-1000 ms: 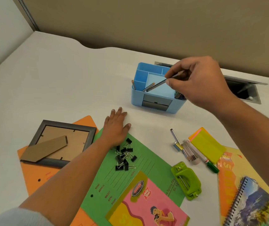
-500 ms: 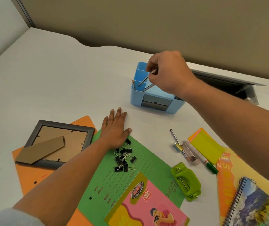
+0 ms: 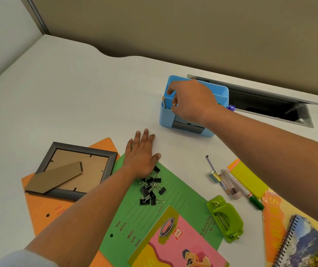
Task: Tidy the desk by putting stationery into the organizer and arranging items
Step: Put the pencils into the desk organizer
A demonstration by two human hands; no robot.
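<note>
Soft, even light covers the desk (image 3: pixel 61 89); faint shadows sit beside the left hand (image 3: pixel 141 157); frame edges bow, slightly soft.

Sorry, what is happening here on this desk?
A person is tidying a desk. The right hand is over the blue organizer and seems to pinch the top of a pen standing in its left compartment. The left hand rests flat at the green folder's edge, beside loose binder clips. More pens and a hole punch lie nearby.

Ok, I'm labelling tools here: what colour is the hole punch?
The hole punch is lime green, seen best in the head view.
</note>
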